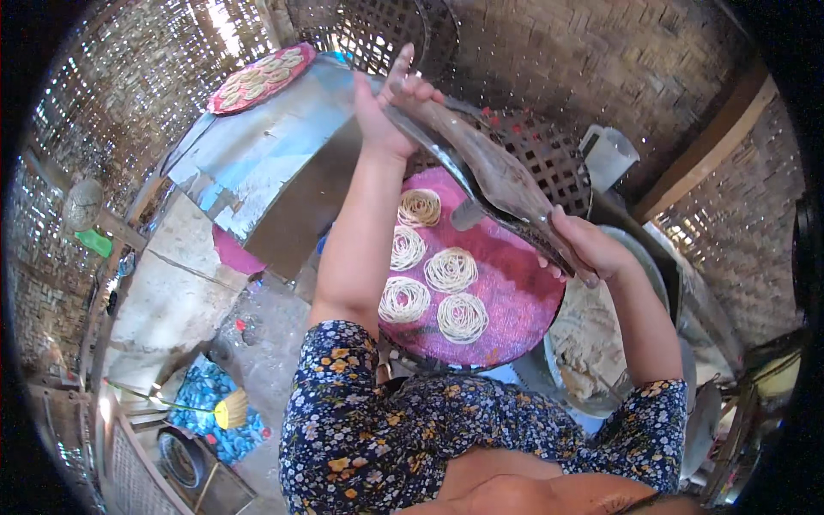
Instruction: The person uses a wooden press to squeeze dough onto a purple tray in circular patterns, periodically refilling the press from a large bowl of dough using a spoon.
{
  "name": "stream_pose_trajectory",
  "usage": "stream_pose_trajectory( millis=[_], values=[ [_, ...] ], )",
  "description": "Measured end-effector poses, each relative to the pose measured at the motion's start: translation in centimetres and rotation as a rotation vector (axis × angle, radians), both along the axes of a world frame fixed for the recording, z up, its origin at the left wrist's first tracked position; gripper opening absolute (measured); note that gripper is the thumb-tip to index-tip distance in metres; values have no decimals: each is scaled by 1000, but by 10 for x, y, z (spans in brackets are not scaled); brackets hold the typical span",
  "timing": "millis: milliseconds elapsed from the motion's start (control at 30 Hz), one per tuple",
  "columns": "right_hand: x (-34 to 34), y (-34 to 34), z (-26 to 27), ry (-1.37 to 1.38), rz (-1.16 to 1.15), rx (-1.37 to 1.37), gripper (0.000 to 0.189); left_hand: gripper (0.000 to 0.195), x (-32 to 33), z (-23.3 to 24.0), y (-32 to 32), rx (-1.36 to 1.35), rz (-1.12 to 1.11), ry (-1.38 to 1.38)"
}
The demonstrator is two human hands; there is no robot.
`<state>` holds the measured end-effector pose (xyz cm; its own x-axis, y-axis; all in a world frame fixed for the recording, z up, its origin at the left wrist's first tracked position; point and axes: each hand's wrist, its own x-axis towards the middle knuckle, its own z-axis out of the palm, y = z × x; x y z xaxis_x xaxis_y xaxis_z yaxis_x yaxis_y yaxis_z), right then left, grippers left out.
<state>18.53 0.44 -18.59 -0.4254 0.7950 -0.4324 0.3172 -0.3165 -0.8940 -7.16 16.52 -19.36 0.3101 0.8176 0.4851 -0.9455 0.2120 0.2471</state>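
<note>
Both hands are on a long two-part wooden hand press (pixel 496 170), which slants across the view above a round pink mat (pixel 515 322). My left hand (pixel 389 119) is at its upper left end, some fingers curled over the wood and others pointing up. The lower right end is gripped by my right hand (pixel 589 244). Below the press's middle, a short greyish cylinder (pixel 468 215) points down at the mat. Several pale coils of noodle strands (pixel 451 270) lie on the mat's left part; my left forearm hides some of that side.
A basin of pale dough or flour (pixel 589 328) stands at the right, near a plastic jug (pixel 608 154). Behind the press is an open-weave basket (pixel 550 151). At the upper left, another pink mat with coils (pixel 261 78) rests on a blue-white sheet (pixel 257 154).
</note>
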Motion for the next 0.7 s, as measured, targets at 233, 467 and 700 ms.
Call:
stream_pose_trajectory(
  millis=[233,467,700],
  values=[
    [-11,23,-13,-200,-77,12,50,65,-5,-48,16,-147,117,29],
    [1,6,12,-380,-92,138,50,61,2,-42,-5,-133,125,-24],
    [-22,2,23,-362,-91,345,50,56,-20,2,-11,44,211,-25]
  ],
)
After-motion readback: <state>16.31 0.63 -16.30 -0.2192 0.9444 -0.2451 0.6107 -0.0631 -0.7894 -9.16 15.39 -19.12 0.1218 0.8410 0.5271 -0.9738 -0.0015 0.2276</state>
